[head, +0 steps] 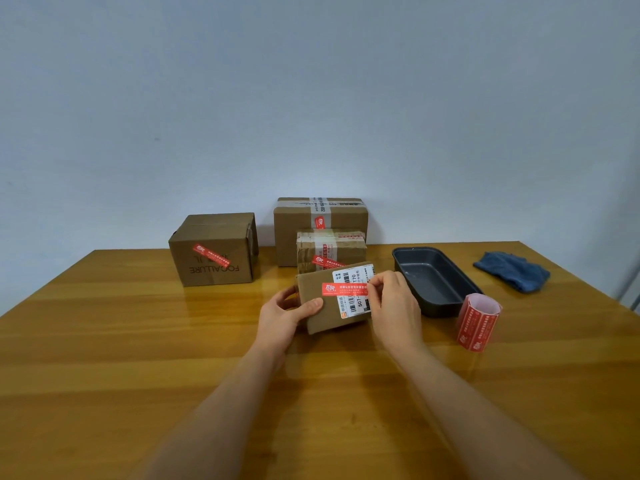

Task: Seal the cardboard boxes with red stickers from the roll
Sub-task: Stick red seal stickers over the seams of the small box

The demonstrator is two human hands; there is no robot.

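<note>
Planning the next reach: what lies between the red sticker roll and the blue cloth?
Bare wooden tabletop in the head view, between red sticker roll and blue cloth.

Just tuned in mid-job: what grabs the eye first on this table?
At centre, the left hand steadies a small cardboard box while the right hand presses a red sticker across its white shipping label. Three already-stickered boxes stand behind, and the red sticker roll stands upright to the right, beside a dark baking pan.
</note>
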